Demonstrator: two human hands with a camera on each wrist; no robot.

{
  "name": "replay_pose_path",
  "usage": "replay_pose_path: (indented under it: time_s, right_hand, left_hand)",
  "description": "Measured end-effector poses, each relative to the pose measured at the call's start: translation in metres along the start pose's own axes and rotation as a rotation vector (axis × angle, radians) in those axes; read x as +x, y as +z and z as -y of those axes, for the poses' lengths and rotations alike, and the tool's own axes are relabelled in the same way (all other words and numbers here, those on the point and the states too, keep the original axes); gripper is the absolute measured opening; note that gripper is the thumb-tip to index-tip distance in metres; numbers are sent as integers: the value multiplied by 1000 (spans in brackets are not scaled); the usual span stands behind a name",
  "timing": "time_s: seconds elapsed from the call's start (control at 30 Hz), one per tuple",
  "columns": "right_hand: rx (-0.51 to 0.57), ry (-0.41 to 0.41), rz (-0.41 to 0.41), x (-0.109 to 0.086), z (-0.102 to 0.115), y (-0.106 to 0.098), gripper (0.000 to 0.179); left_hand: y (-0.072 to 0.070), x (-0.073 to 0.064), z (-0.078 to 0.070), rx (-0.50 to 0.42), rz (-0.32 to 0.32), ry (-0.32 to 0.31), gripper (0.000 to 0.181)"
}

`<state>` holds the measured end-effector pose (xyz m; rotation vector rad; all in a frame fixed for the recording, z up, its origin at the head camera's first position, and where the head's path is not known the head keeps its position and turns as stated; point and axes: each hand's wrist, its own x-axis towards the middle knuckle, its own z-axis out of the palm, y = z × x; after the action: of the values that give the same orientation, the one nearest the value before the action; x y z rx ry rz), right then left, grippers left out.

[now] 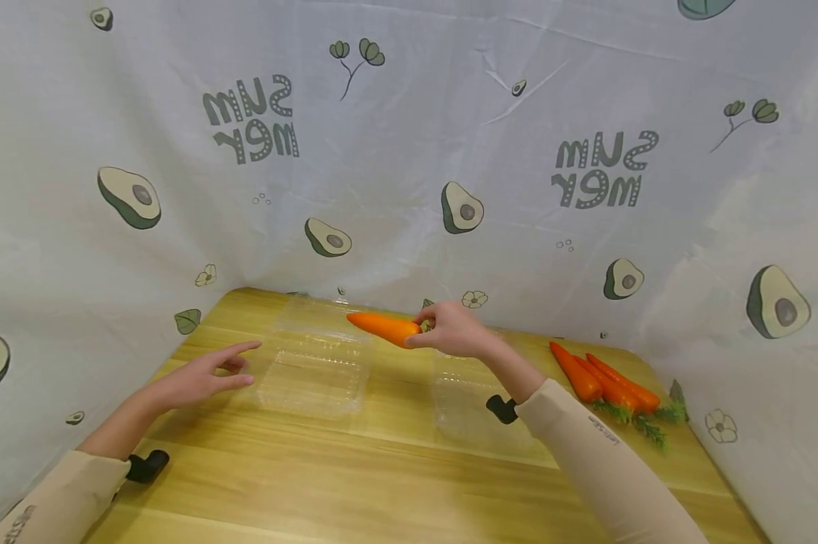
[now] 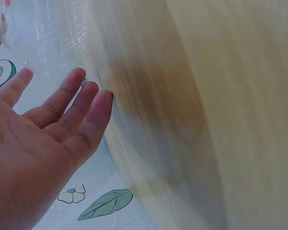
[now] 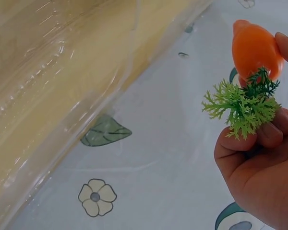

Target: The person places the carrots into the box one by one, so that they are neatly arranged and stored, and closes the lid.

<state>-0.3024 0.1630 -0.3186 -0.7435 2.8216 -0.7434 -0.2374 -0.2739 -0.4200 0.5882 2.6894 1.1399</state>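
Note:
My right hand [image 1: 453, 330] grips an orange carrot [image 1: 385, 328] by its thick leafy end, above the table between two clear plastic boxes. The tip of the carrot points left. In the right wrist view, green leaves [image 3: 245, 106] stick out beside the curled fingers. My left hand [image 1: 201, 376] is held just left of the left clear box [image 1: 311, 381], fingers extended and nothing in them. Its palm [image 2: 29, 153] shows in the left wrist view. The right clear box [image 1: 463, 408] lies partly behind my right forearm. Both boxes have their lids raised toward the back.
Several more carrots [image 1: 609, 381] with green tops lie at the right side of the wooden table [image 1: 354, 483]. A white curtain [image 1: 395, 151] printed with avocados hangs close behind and along both sides.

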Motion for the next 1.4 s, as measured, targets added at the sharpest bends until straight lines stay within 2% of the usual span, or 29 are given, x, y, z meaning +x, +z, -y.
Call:
replay_pose_path:
  time_s: [0.2,0.33,0.6,0.77,1.0,1.2,1.4]
  right_hand:
    - [-14,-36,-10,5,5,8,35]
    - [-17,-46,-4,9,9,12,39]
    - [-20,-32,41,22,16,26,41]
    - [-12,-61,62,28,21,32,41]
    - [-51,-111,68,37,31,39,39]
    - [-69,-115,72,46,35,47,40]
    - [-145,-143,77,53,42,57,37]
  left_hand:
    - [0,1,0,8,1,-9,68]
    - [0,2,1,16,0,-13,68]
    - [-2,2,2,20,-5,-14,68]
    - [-3,2,1,16,-1,-14,68]
    - [-2,3,1,11,4,-24,69]
    - [-1,3,0,13,1,-19,68]
    - [0,1,-1,12,3,-25,68]
